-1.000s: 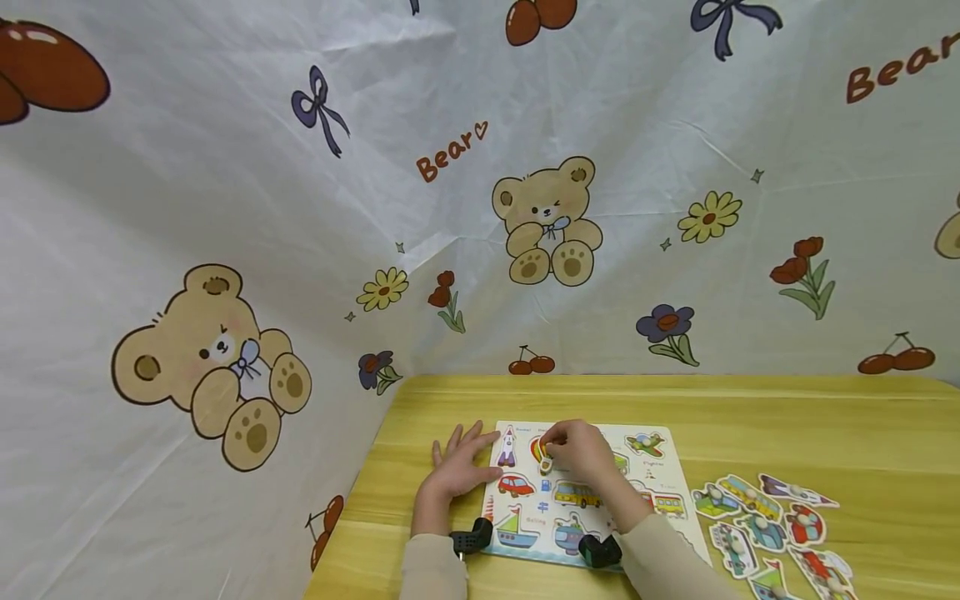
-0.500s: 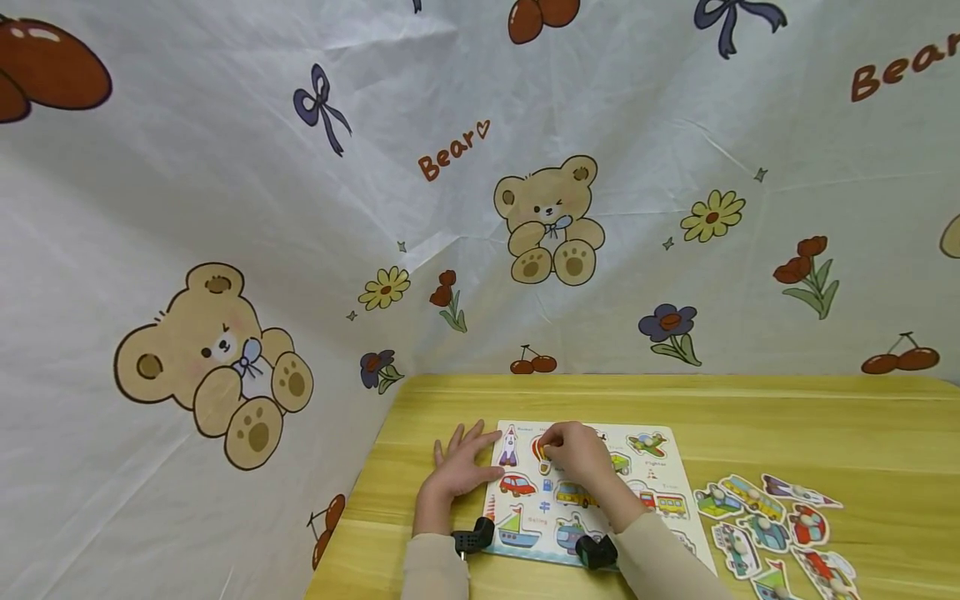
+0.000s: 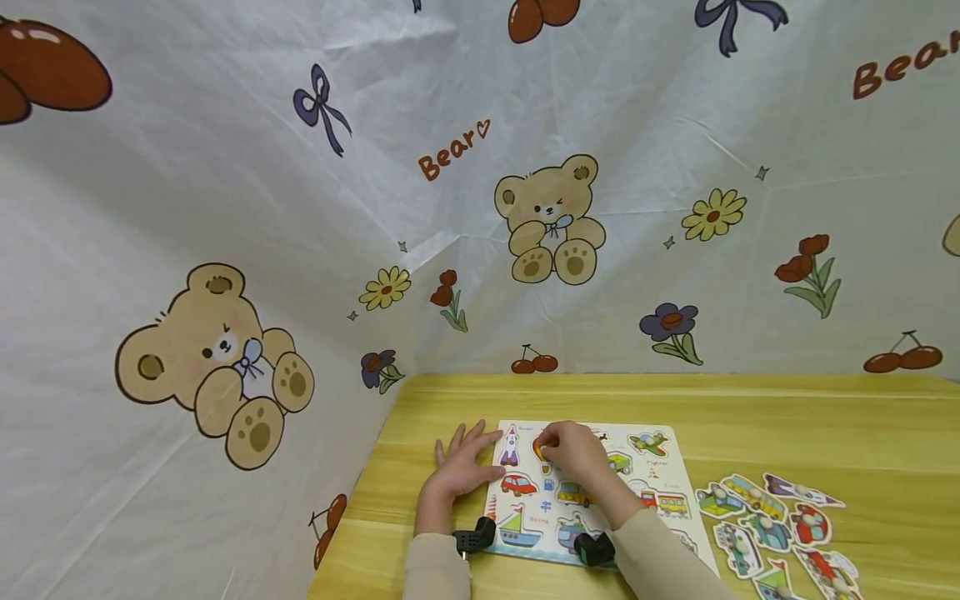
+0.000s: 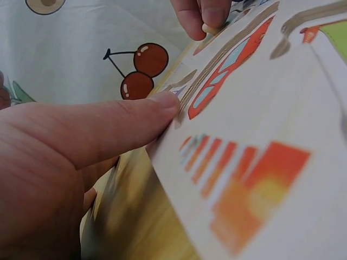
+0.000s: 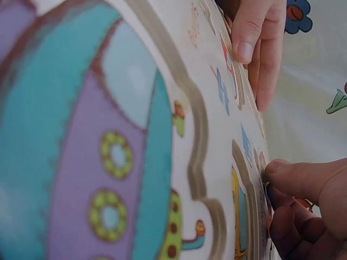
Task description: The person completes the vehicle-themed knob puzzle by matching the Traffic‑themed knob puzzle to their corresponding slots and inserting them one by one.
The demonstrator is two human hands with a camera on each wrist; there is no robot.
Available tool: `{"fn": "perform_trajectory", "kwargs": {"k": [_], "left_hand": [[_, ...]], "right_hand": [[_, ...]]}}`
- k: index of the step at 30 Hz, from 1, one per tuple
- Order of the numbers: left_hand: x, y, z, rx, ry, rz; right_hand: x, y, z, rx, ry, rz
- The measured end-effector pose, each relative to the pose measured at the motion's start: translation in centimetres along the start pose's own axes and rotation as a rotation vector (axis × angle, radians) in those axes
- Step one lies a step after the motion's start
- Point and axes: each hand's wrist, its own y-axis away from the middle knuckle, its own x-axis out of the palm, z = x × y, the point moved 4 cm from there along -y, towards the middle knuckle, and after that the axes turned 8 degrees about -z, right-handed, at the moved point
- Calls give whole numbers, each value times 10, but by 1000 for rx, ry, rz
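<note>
While the sleeves and wrist cameras are sitting at the near edge of the counter [image 3: 750, 408], the right hand [image 3: 573, 454] is reaching over the puzzle board [image 3: 660, 475] and pinching the small peg of a balloon piece [image 3: 538, 451] between thumb and curled fingers [image 5: 295, 179]. That piece is lying in the far row of the board, just right of the rocket piece [image 3: 509, 446] and toward the board's far left corner. It looks as if the piece is being seated in or lifted from its recess; I cannot tell which. The next move probably calls for a straight lift or a level press, so the piece does not catch on the cutout's rim.

The left hand [image 3: 457, 467] is lying flat with fingers spread, partly on the counter and partly on the board's left edge, holding nothing and bracing the board.

The head view alone is showing the loose pieces [image 3: 772, 521] scattered toward the counter's near right corner, well apart from the board. The left wrist view is showing what the head view hides: the thumb [image 4: 124, 122] pressed against the board's edge, and the other hand's fingertips on the pale peg [image 4: 209, 28]. The right wrist view is giving a close, blurred look at a seated purple and teal piece [image 5: 81, 151].

Beyond the far edge, a bear-print sheet [image 3: 375, 208] is hanging.
</note>
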Motion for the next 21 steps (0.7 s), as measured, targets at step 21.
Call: {"fn": "perform_trajectory", "kwargs": {"k": [21], "left_hand": [[-2,3,-5,38,-42,0]], "right_hand": [[1,-6,0,18,25,-6]]}}
